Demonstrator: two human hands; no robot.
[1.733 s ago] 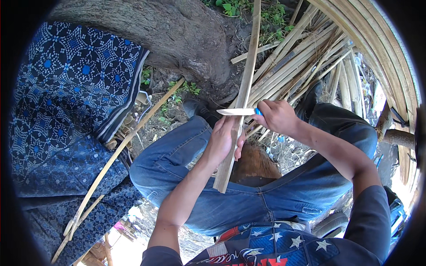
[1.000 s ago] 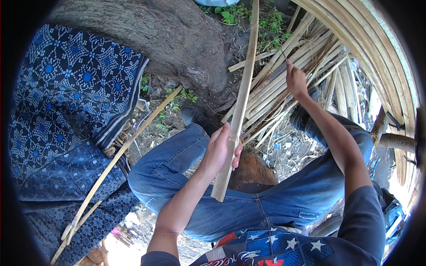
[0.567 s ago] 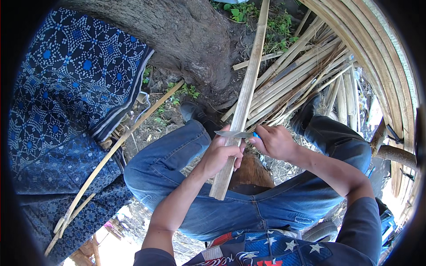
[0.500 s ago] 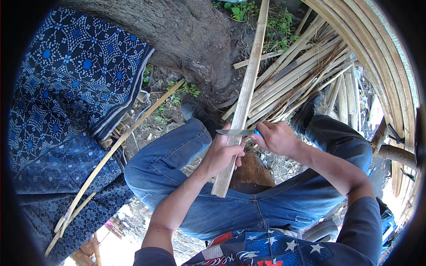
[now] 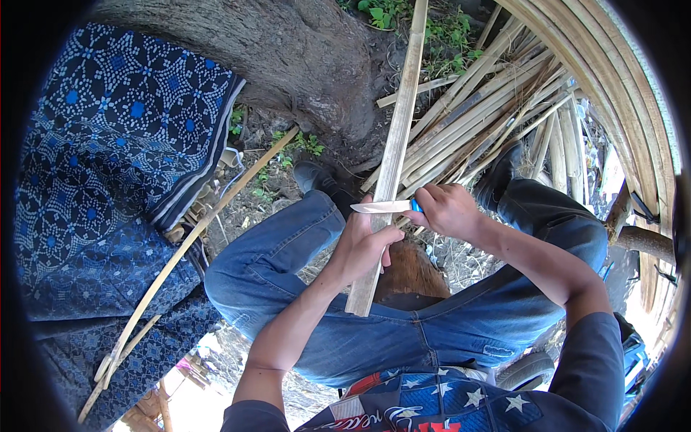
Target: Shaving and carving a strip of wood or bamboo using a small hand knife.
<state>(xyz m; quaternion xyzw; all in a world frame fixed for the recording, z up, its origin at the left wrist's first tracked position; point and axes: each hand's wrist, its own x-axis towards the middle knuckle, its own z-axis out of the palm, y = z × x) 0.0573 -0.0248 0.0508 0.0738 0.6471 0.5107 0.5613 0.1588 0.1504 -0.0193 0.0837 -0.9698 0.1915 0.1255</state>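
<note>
A long pale bamboo strip (image 5: 398, 137) slants up and away from my lap, between my knees. My left hand (image 5: 362, 245) is wrapped round it near its lower end, thumb across the top. In my right hand (image 5: 448, 210) is a knife (image 5: 381, 207) with a blue handle, mostly hidden by the fingers. Its blade lies across the strip just above my left thumb, tip toward the left, its flat side catching the light. Below the strip, between my thighs, stands a brown wooden block or stump (image 5: 410, 272).
A tree trunk (image 5: 288, 65) rises ahead on the left. Bamboo strips (image 5: 475, 119) lie piled ahead on the right, beside bent slats (image 5: 619, 79). Blue patterned cloth (image 5: 122, 165) covers the left side, with a thin pole (image 5: 209, 216) leaning along it.
The blade has tilted, so its face now looks bright instead of dark. My left thumb has shifted toward the right, and the strip's far end has swung slightly left.
</note>
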